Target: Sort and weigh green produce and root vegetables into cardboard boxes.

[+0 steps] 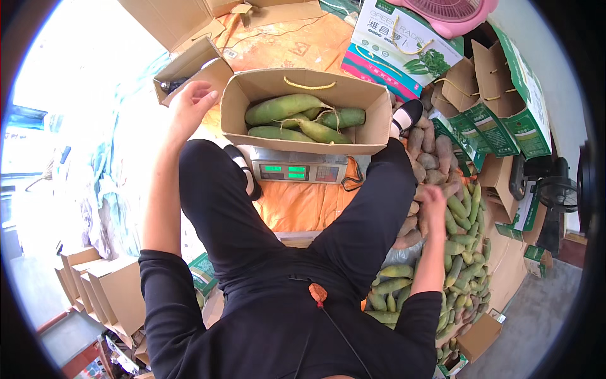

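A cardboard box with a yellow rope handle stands on a digital scale in front of my knees. Several green radishes lie inside it. Just off the box's left wall, my left hand is raised with loosely bent fingers apart and nothing in them. My right hand hangs beside my right knee, over the edge of a pile of green radishes and close to brown, soil-coloured roots. Motion smears its fingers, so whether it holds anything does not show.
Green printed cartons stand open at the right, with a small black fan beyond them. A pink fan sits atop white-and-green boxes. Folded cartons line the left; an orange sheet covers the floor.
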